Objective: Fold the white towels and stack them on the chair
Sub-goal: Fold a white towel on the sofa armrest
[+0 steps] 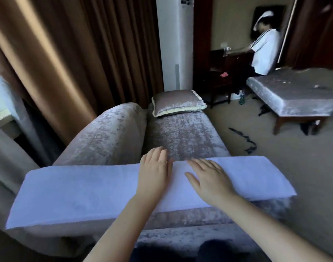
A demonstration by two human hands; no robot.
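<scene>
**Both palms flat on a long folded towel**

The left hand (pixel 154 173) lies palm down on the white terry towel folded into a long strip (pixel 77 191). Its fingers are straight and close together, and the tips reach past the strip's far edge onto the seat. The right hand (pixel 209 178) lies just beside it, also palm down. Its fingers are straight and slightly spread, angled towards the left hand, thumb out to the side. Neither hand grasps anything; both simply press on the cloth. Both bare forearms come up from the bottom edge of the view.

The towel lies crosswise over the near end of the grey crushed-velvet lounge chair (pixel 180 133). Its left end rests on the rounded armrest and its right end juts a little past the seat's side.

A matching velvet cushion with pale piping (pixel 177 103) sits at the far end of the seat. Heavy brown curtains (pixel 67 53) hang to the left, next to a tall white floor-standing unit (pixel 175 44). On the beige carpet to the right lie a black strap (pixel 243 138) and a grey velvet bench on wooden legs (pixel 294 95). Beyond it, another person in a white shirt (pixel 264 50) bends at a dark wooden desk (pixel 224 69).
</scene>
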